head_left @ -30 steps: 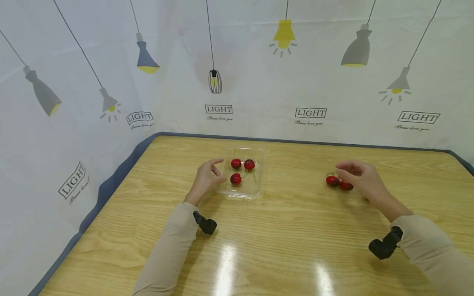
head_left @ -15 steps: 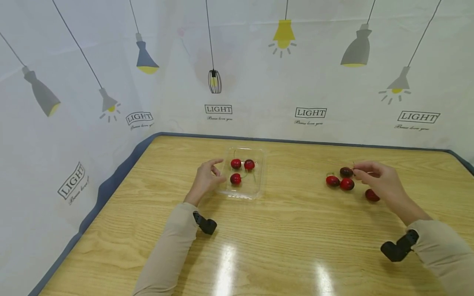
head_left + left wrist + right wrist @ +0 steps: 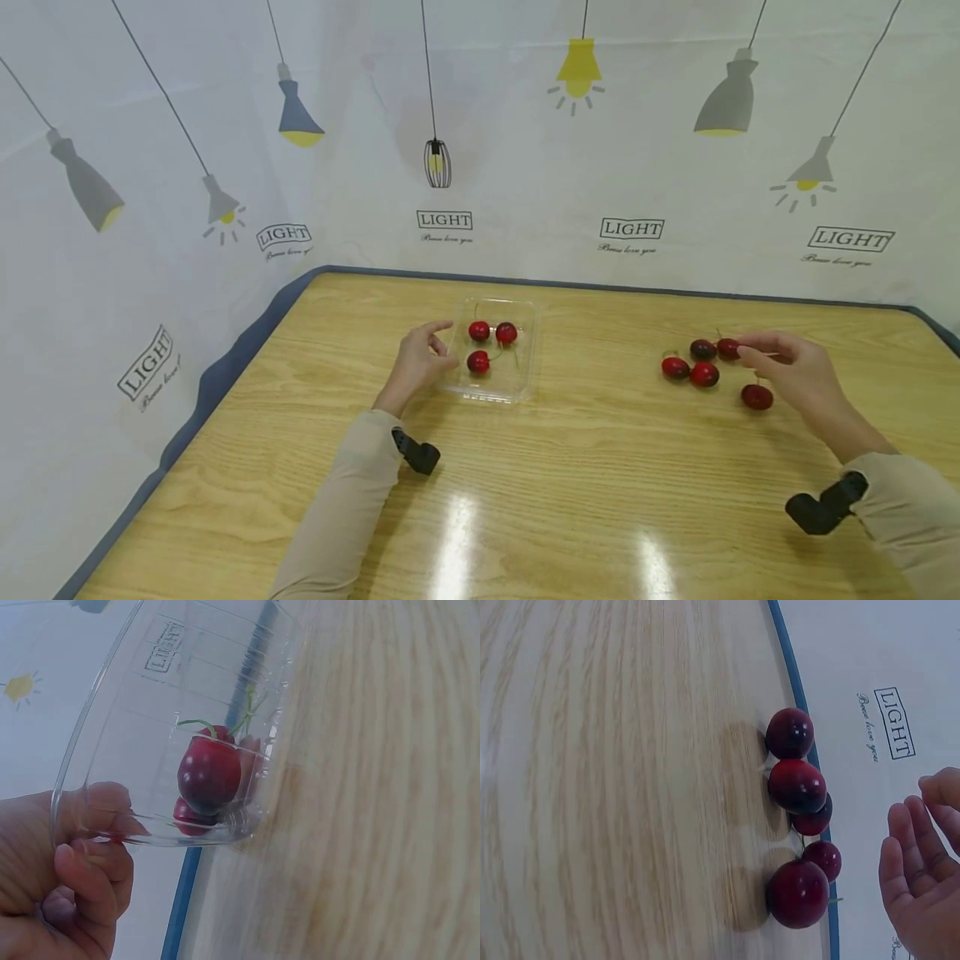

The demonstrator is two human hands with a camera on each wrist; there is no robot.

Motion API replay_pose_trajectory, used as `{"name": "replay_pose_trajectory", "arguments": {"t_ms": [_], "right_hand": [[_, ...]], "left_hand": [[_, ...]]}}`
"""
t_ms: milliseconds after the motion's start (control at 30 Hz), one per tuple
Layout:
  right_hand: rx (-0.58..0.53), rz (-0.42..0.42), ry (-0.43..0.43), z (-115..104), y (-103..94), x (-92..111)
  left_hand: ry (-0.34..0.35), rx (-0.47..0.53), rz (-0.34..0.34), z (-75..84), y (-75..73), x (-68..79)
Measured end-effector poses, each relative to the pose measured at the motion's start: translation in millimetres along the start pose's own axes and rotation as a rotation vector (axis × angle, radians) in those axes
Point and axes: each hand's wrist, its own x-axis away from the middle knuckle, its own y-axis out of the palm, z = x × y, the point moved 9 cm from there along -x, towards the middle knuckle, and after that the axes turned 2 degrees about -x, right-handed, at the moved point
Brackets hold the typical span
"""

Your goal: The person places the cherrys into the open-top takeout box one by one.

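In the head view my left hand (image 3: 420, 362) is at the left side of a clear plastic container (image 3: 525, 383). The left wrist view shows the thumb and fingers of this hand (image 3: 82, 870) pinching the container's rim. Three red cherries with stems lie inside, one of them a front cherry (image 3: 477, 362). On the right, my right hand (image 3: 798, 375) is beside several loose cherries, its fingertips close to a red cherry (image 3: 727, 348). Seen from the right wrist, the hand (image 3: 930, 870) has nearly straight fingers, a gap from the cherries, and nothing visible in it.
A dark cherry (image 3: 702, 350) and two others sit left of the right hand's fingertips. One more cherry (image 3: 757, 397) lies nearer the front. The wooden table (image 3: 585, 467) ends at a blue edge along a white curtain (image 3: 525, 167) printed with lamps.
My right hand has drawn back to the right, uncovering cherries it had hidden. The left hand and the container have stayed in place.
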Motion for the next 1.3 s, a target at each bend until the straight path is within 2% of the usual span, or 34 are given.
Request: {"name": "replay_pose_trajectory", "arguments": {"t_ms": [433,900,933,1167,1300], "right_hand": [[-0.052,0.005,0.026,4,-10.9,6],[0.054,0.036,0.049,30,-22.4,-4],[0.04,0.038,0.049,27,-23.0,-2],[-0.044,-0.01,0.077,-37,-16.7,36],[-0.034,-0.002,0.096,-33,-17.4,36]], "left_hand": [[-0.002,-0.011,0.012,-2.1,-0.1,-0.8],[-0.004,-0.015,0.019,-1.8,-0.4,-0.8],[-0.004,-0.015,0.02,-1.8,-0.4,-0.9],[-0.008,-0.016,0.017,-1.1,-0.6,-1.0],[-0.003,-0.01,0.007,0.2,0.1,0.1]]}}
